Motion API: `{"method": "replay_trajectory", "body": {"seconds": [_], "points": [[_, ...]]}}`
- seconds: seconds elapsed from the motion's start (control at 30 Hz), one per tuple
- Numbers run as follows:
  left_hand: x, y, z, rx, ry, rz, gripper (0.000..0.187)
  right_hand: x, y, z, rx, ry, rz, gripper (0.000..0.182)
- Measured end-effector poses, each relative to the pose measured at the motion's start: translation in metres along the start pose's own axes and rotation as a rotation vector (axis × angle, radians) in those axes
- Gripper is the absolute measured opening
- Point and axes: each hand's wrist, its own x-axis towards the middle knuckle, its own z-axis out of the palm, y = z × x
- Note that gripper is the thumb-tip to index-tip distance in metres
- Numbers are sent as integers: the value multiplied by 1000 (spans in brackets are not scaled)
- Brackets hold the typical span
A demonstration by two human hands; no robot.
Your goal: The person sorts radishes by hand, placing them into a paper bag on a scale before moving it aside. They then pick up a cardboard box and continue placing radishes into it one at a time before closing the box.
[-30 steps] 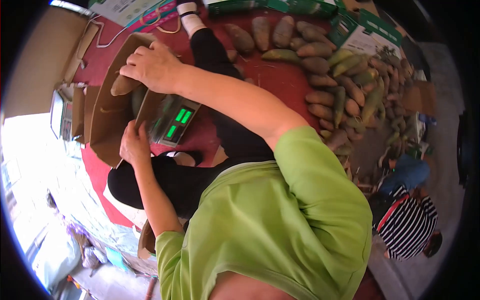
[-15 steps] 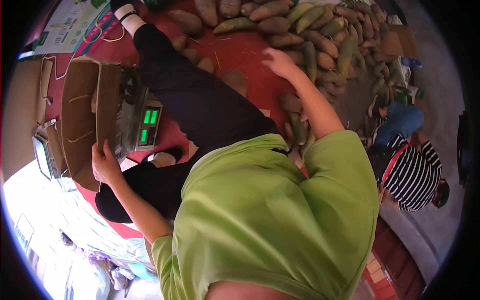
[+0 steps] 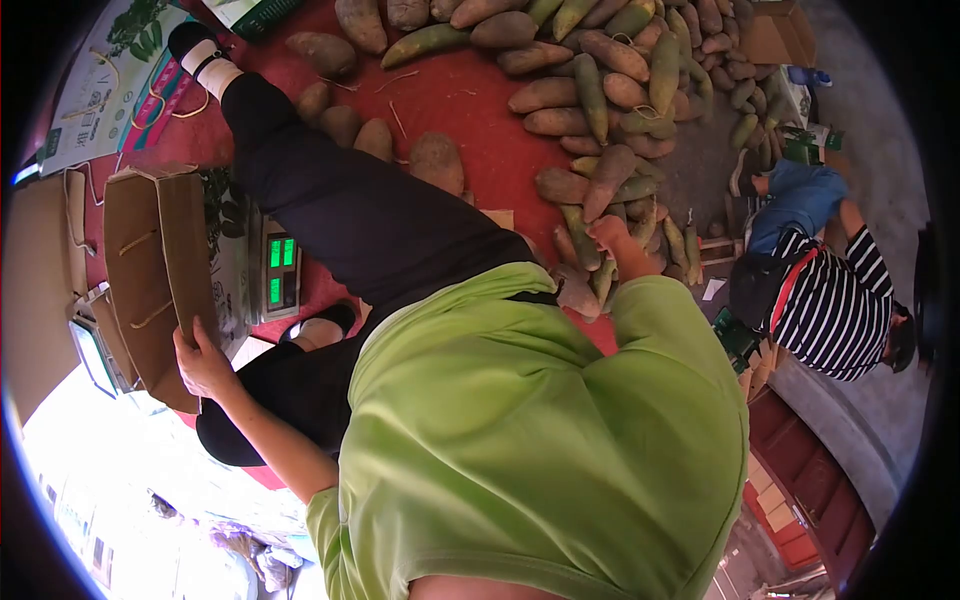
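My left hand [image 3: 207, 368] grips the near edge of a tall open cardboard box [image 3: 185, 250] with rope handles, its thumb over the edge. The box stands on a scale [image 3: 281, 270] with a green lit display. To the right, my right hand [image 3: 612, 236] is closed on the lower end of a long brown root-like vegetable [image 3: 609, 180], which lies at the edge of the heap. Around it are more brown vegetables and long green ones [image 3: 591, 97]. The inside of the box is mostly hidden.
Several brown vegetables [image 3: 436, 163] lie apart on the red floor covering [image 3: 455, 95] by my outstretched leg. Another person in a striped shirt [image 3: 825, 310] crouches at the right. A printed carton [image 3: 110, 95] is at upper left, an open cardboard box [image 3: 778, 35] at upper right.
My right hand has moved from over the red floor back toward my body, onto a brown vegetable in the heap. My left hand stays on the box edge. The view has shifted slightly.
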Motion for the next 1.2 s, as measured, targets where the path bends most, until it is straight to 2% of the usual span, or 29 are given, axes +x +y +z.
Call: {"method": "replay_trajectory", "body": {"seconds": [0.13, 0.2, 0.23, 0.3, 0.33, 0.37, 0.43, 0.5, 0.57, 0.6, 0.67, 0.77, 0.8, 0.87, 0.9, 1.0, 1.07, 1.2], "points": [[0, -2, 1, -37, 44, 44, 37, 7, -3, 11, 307, 342, -148, 54], [-1, -2, 2, -44, 56, 44, 37, -9, -27, 10, 605, 455, -107, 82], [-1, -3, 3, -65, 60, 56, 36, -5, -32, 10, 600, 449, -121, 82], [0, -6, 5, -132, 53, 67, 36, 33, -27, 14, 645, 603, -166, 91], [-1, -5, 5, -10, 68, 23, 36, 61, -17, 16, 748, 591, -195, 89], [-2, -4, 6, -44, 83, 20, 36, 80, -11, 18, 849, 572, -221, 86], [-4, -2, 1, -81, 88, 17, 34, 50, -27, 14, 648, 642, -154, 70], [-5, 6, -8, -107, 51, 4, 31, 87, -12, 8, 882, 354, -219, 50], [-5, 10, -13, -126, 27, -9, 28, 26, -41, -3, 967, 160, -121, 39], [-5, 9, -12, -129, 30, -9, 27, 15, -47, -4, 945, 137, -135, 39], [-5, 9, -13, -131, 45, 10, 26, 2, -60, -9, 1284, -91, -149, 39], [-6, 14, -19, -154, 50, 15, 24, -10, -73, -1, 1388, -100, -82, 43], [-6, 14, -20, -168, 50, 17, 23, -11, -75, 3, 1368, -109, -86, 43], [-6, 11, -18, -174, 59, 14, 23, -10, -80, 12, 1359, -301, -50, 43], [-6, 10, -17, -186, 67, 32, 23, -9, -84, 15, 1345, -308, -53, 43], [-6, 8, -16, -214, 55, 29, 22, -29, -102, 27, 1243, -430, -153, 43], [-5, 8, -17, -219, 56, 21, 22, -51, -127, 28, 1154, -531, -335, 34], [-6, 9, -19, -239, 75, 35, 22, -94, -177, 25, 1053, -543, -437, 32]]}}
